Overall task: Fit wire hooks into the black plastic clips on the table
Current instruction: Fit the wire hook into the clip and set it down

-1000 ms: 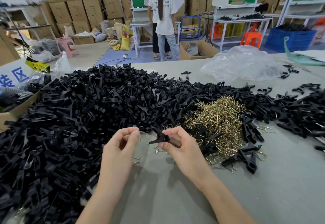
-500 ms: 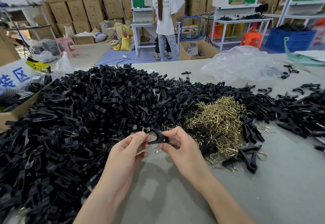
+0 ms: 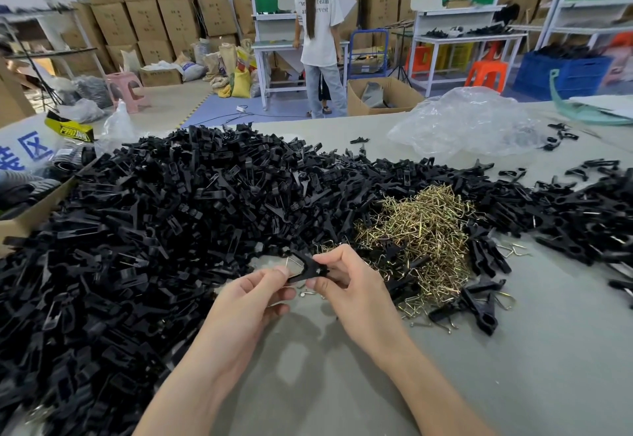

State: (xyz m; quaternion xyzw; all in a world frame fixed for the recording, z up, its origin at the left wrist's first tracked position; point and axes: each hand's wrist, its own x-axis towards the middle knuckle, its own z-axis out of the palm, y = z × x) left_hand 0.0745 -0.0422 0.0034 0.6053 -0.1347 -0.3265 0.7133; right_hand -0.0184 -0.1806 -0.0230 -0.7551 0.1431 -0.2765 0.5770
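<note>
A black plastic clip (image 3: 306, 269) is held just above the table between both hands. My right hand (image 3: 346, 285) pinches its right end with thumb and fingers. My left hand (image 3: 253, 302) pinches the clip's left end, where a thin wire hook (image 3: 291, 262) shows at the clip's mouth. A huge heap of black clips (image 3: 154, 230) covers the left and middle of the grey table (image 3: 513, 384). A pile of brass-coloured wire hooks (image 3: 421, 230) lies just right of my hands.
A few clips with wire in them (image 3: 479, 309) lie at the hook pile's near edge. More black clips (image 3: 599, 219) spread to the right. A crumpled clear plastic bag (image 3: 469, 123) sits at the back. A cardboard box (image 3: 30, 216) stands at the left edge. A person stands at a far bench.
My left hand has moved right from a small gap and closed onto the clip's left end; the wire hook now sits at the clip's mouth. My right hand stayed in place.
</note>
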